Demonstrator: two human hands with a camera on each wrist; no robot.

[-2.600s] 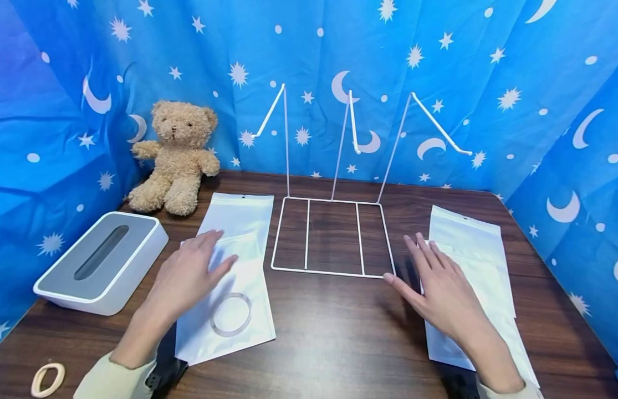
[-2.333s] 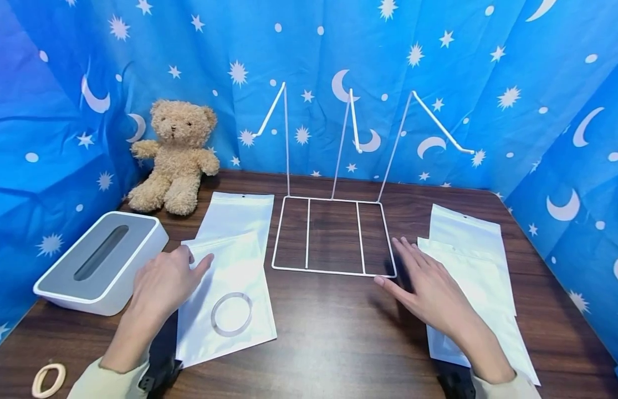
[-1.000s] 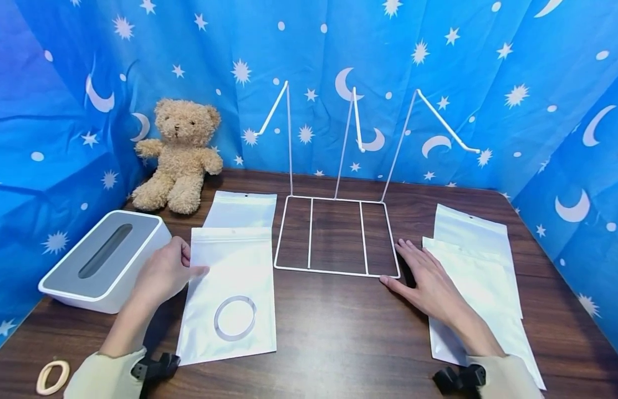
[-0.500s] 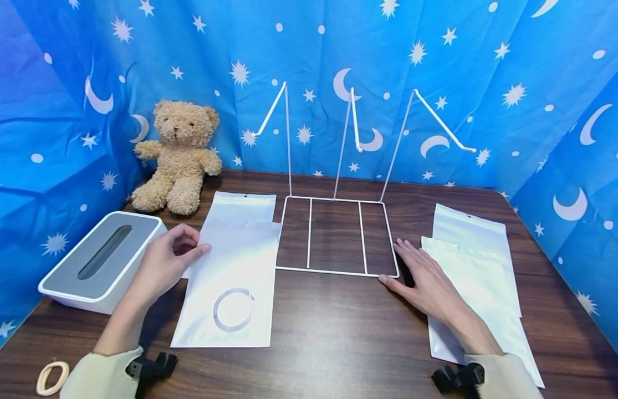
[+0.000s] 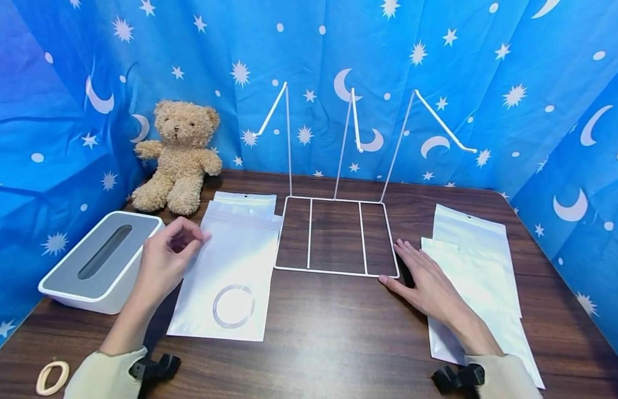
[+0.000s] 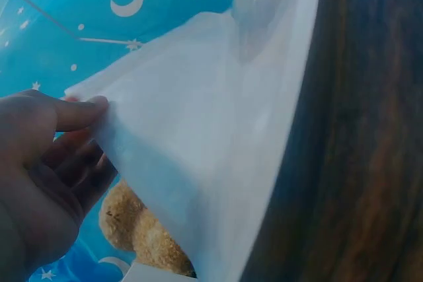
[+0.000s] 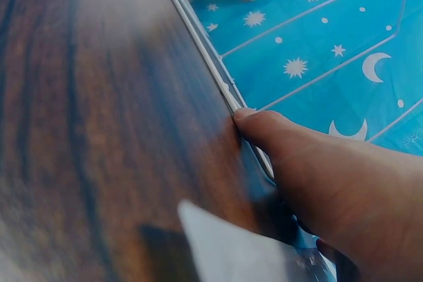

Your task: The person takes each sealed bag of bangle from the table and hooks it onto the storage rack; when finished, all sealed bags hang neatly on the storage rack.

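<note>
My left hand point(image 5: 166, 257) pinches the upper left edge of a white zip-lock pouch point(image 5: 229, 244) between thumb and fingertips. A round bangle-like ring point(image 5: 233, 306) shows in the lower part of that pouch; whether it lies inside or on top I cannot tell. In the left wrist view the pouch point(image 6: 192, 117) is raised on its held side. Most of a second white pouch point(image 5: 245, 200) is hidden behind it. My right hand point(image 5: 433, 285) rests at the front right corner of a white wire rack point(image 5: 333, 272), its thumb touching the frame and its fingers extended along the side.
The rack's three angled arms point(image 5: 357, 122) rise at the back. More white pouches point(image 5: 470, 277) overlap on the right. At left stand a grey-topped tissue box point(image 5: 101, 257) and a teddy bear point(image 5: 179, 155). A beige loop point(image 5: 52, 378) lies front left. A blue curtain point(image 5: 309, 55) surrounds the table.
My left hand has come down from above the pouch to its left edge and pinched it. The pouch has lifted and moved away from me. My right hand has settled against the rack's corner.
</note>
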